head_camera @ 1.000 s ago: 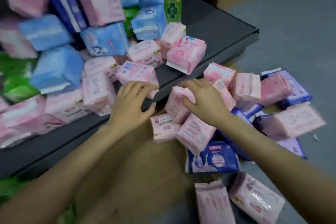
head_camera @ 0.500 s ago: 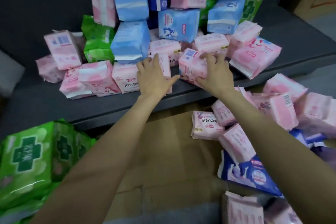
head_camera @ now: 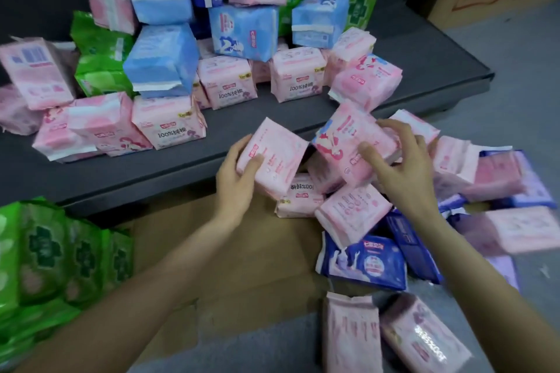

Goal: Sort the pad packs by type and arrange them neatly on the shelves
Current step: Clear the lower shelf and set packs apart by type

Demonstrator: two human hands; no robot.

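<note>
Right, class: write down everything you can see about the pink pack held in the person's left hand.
The pink pack is a soft, squarish pad pack in glossy plastic-looking wrap, pale pink with a small red label and faint print. It is tilted, one corner pointing up, over the front edge of the dark shelf. The left hand holds it, thumb on its face and fingers along its left edge. Its right corner seems to meet the pack in the right hand.

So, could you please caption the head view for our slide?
Each hand, left and right, holds a pink pack by the shelf.
</note>
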